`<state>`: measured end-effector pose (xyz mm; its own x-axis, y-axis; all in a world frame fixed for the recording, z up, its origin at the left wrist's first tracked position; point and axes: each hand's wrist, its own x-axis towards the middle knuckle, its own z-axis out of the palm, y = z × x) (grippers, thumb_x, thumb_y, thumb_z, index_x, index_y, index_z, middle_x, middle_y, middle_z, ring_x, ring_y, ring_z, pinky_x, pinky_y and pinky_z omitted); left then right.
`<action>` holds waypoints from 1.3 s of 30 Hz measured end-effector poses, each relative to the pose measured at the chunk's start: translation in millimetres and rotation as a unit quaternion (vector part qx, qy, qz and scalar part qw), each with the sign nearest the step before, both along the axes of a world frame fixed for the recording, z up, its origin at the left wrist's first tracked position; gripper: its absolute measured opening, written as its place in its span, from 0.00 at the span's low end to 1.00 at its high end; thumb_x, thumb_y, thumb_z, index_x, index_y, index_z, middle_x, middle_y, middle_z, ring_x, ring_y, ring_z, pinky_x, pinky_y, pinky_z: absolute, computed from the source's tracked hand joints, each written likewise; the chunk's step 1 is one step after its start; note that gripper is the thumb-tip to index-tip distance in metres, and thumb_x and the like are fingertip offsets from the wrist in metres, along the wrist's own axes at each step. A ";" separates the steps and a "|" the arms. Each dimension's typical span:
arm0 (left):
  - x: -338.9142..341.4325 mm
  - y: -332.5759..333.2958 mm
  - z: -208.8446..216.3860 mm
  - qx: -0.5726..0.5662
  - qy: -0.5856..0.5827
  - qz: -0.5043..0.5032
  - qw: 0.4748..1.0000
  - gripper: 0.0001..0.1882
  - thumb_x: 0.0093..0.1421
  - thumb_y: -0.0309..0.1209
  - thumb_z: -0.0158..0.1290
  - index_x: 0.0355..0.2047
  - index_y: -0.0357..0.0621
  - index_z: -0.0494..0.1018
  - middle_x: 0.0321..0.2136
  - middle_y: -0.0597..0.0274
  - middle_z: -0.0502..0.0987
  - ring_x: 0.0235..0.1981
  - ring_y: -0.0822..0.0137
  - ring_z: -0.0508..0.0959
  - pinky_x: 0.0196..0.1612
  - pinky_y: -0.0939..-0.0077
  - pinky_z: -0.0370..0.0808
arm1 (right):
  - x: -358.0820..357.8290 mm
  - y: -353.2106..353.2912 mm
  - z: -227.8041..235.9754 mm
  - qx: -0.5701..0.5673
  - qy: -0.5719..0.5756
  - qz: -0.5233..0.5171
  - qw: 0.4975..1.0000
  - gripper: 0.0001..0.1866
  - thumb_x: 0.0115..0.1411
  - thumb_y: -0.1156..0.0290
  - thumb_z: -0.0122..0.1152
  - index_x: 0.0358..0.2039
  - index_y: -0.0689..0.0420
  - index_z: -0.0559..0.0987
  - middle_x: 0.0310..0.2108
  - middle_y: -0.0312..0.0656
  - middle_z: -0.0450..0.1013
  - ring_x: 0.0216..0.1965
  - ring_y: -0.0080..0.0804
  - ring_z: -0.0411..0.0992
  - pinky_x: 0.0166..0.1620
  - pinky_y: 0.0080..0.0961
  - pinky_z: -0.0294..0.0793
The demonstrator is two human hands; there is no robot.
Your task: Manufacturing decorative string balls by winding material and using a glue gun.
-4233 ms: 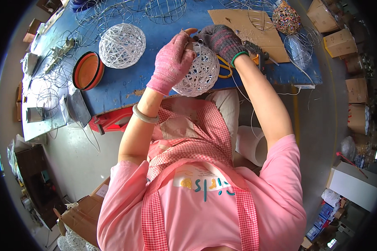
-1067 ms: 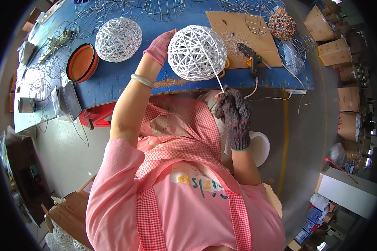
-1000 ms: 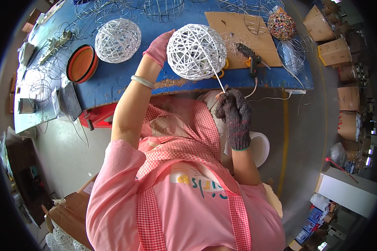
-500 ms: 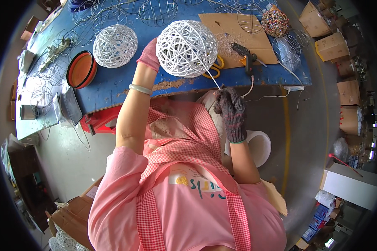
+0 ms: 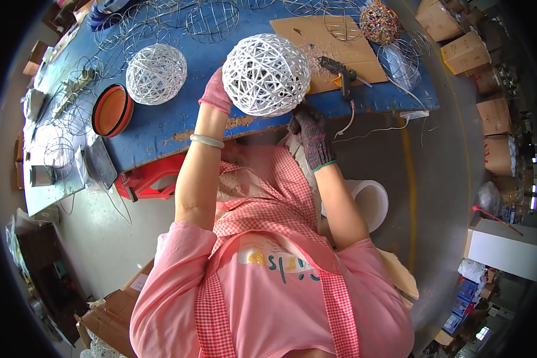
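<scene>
Blue table (image 5: 155, 136) across the upper frame. Glue gun (image 5: 339, 70), upper right of centre, lying on a cardboard sheet (image 5: 289, 28). Just beyond: multicoloured ball (image 5: 380, 24), clear plastic bag (image 5: 402, 68). Left of centre: second white ball (image 5: 156, 74), near a red-orange bowl (image 5: 111, 111). Wire frames (image 5: 212, 22) crowd the top edge and the upper left.

White woven ball (image 5: 267, 74) at upper centre, raised in front of the table edge. Left hand (image 5: 215, 90), pink glove, curved round the ball's left side, gripping it; fingers mostly hidden behind. Right hand (image 5: 314, 132), dark glove, bent in close at the ball's lower right; fingertips partly covered, so cannot tell how far open or whether it holds anything.

Counts: two white balls at the table, one multicoloured, one bowl, one glue gun. Wire frames overlap too much to count.
</scene>
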<state>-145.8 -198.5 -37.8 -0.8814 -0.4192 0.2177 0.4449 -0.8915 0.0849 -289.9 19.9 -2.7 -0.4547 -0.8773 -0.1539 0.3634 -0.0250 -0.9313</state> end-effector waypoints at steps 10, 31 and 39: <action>20.1 -13.5 49.2 -0.160 -0.154 -0.019 0.975 0.15 0.66 0.29 0.47 0.49 0.32 0.74 0.44 0.51 0.80 0.43 0.61 0.81 0.49 0.64 0.79 | -3.7 11.3 23.6 -0.058 0.145 -0.045 0.987 0.08 0.65 0.67 0.56 0.36 0.58 0.79 0.21 0.31 0.71 0.22 0.19 0.68 0.26 0.19 0.68; 11.5 -32.6 94.6 -0.431 -0.365 0.049 0.824 0.20 0.61 0.35 0.59 0.49 0.33 0.76 0.43 0.57 0.80 0.42 0.71 0.80 0.46 0.77 0.79 | -12.4 -16.5 36.5 -0.242 0.837 0.018 0.490 0.14 0.55 0.66 0.62 0.43 0.46 0.79 0.23 0.33 0.70 0.24 0.31 0.70 0.25 0.31 0.70; 13.9 -23.6 92.4 -0.447 -0.368 0.086 0.811 0.19 0.61 0.36 0.59 0.47 0.34 0.77 0.40 0.59 0.81 0.38 0.72 0.81 0.43 0.79 0.79 | -4.0 -14.4 45.2 -0.250 0.829 0.035 0.500 0.13 0.54 0.65 0.62 0.42 0.45 0.79 0.25 0.35 0.72 0.25 0.33 0.72 0.25 0.32 0.71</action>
<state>-131.9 -222.2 54.6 -0.8557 -0.5145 -0.0558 0.0917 -0.2569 0.9621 -293.9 5.5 42.5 0.4408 -0.6406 0.6288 -0.8799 -0.4469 0.1615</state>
